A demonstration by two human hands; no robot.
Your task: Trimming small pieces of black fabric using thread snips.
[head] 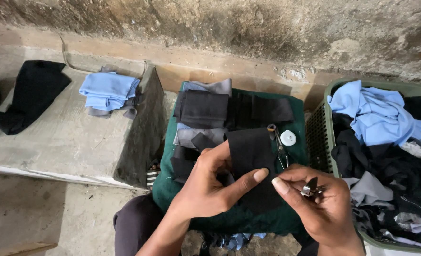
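Black fabric piece (250,156): we see it held upright over the green cloth pad (172,189), its long axis running away from us, toward the wall.
Landmark: we place everything against the green cloth pad on our lap.
Far left of the pad: a black garment (30,95) lies on the concrete ledge (68,137), with a folded light blue cloth (108,90) nearer the pad.
On the pad, rear: stacked black and grey cut pieces (203,109).
Left hand (210,185): we pinch the black fabric piece's left edge, thumb across the front, fingers curled behind; the hand is closed on it.
Relation: the fabric lies between our two hands, touching the left and just left of the right fingertips; the left hand carries it.
On the pad, right part: scissors (279,144) and a white round spool (288,137), just behind the fabric piece.
Right hand (319,204): narrowly closed on a small metal thread clipper (310,187), forefinger meeting the fabric's right edge.
Right of the pad: a green plastic basket (326,137) piled with blue, black and grey cloth.
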